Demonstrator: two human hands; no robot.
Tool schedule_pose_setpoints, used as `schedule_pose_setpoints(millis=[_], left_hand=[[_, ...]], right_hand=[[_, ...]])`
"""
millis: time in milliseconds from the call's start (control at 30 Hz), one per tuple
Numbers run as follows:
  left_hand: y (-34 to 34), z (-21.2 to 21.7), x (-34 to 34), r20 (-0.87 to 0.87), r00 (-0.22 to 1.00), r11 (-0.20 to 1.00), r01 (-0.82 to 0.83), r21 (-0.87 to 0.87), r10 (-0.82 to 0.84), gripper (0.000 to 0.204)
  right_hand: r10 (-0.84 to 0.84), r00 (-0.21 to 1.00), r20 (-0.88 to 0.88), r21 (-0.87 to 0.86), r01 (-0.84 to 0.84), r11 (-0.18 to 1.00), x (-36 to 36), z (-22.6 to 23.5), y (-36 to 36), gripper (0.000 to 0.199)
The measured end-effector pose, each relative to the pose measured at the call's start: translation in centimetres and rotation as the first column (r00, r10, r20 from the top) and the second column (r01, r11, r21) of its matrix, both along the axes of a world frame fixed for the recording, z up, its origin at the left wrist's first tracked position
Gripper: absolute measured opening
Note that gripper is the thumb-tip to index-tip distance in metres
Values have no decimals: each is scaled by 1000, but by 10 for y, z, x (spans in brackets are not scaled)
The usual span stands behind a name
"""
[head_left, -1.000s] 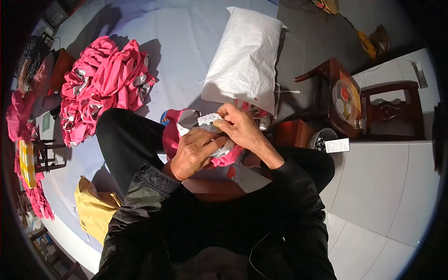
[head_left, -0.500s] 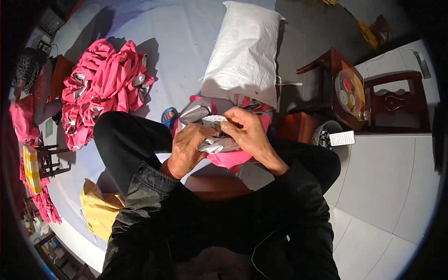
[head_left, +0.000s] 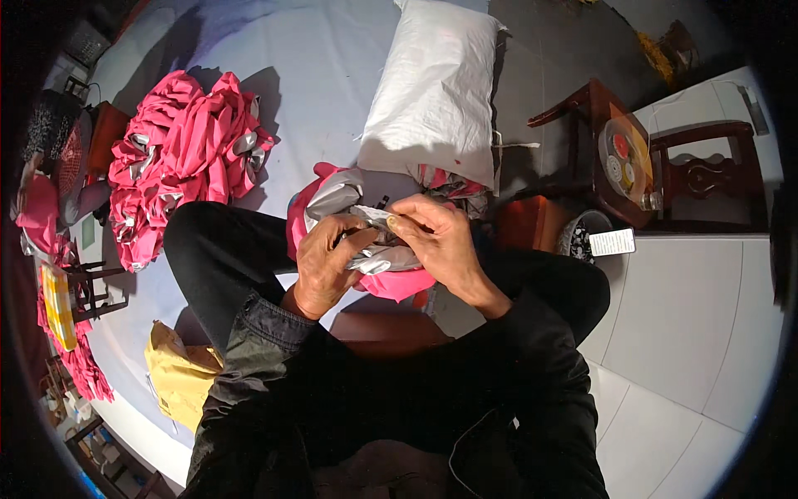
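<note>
Between my knees is a piece of pink cloth (head_left: pixel 397 286) with a shiny silver inner side, bunched up and turned partly inside out. My left hand (head_left: pixel 326 264) pinches its silver layer from the left. From the right, my right hand (head_left: pixel 439 243) grips the same cloth, thumb and forefinger pressed together near a whitish strip (head_left: pixel 371 213) that looks like a label. The two hands are close together, fingertips a little apart. What lies under the fingers is partly hidden.
A heap of pink cloth (head_left: pixel 187 158) lies at the left. Ahead lies a full white sack (head_left: pixel 436 83). A yellow bag (head_left: pixel 179 370) rests by my left leg. At the right are a wooden chair (head_left: pixel 698 179) and a bin (head_left: pixel 582 237). Another person's sleeve (head_left: pixel 50 133) shows far left.
The cloth's upper left part has spread left and now covers the blue slipper seen before. The whitish strip is more tilted, and both hands have shifted slightly. The person at far left has moved.
</note>
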State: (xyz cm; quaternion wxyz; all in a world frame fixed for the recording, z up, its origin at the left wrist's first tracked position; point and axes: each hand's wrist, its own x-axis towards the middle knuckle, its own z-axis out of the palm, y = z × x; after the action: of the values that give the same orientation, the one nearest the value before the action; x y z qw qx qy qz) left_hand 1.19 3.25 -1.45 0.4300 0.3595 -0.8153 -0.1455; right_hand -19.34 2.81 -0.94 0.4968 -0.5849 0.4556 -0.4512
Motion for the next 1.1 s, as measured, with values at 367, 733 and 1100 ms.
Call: schedule_pose_setpoints(millis=[367,733,1100], left_hand=[[2,1,-6,-59,998,999,26,-18,-27,51],[1,4,-4,-28,999,1000,19,-14,-19,49],[1,4,-2,-44,999,999,28,34,-26,58]], right_hand=[[-196,973,-121,-130,180,975,3,6,1,19],[-88,993,-81,-121,78,990,4,-3,5,13],[7,991,-137,-58,-15,998,0,5,8,14]])
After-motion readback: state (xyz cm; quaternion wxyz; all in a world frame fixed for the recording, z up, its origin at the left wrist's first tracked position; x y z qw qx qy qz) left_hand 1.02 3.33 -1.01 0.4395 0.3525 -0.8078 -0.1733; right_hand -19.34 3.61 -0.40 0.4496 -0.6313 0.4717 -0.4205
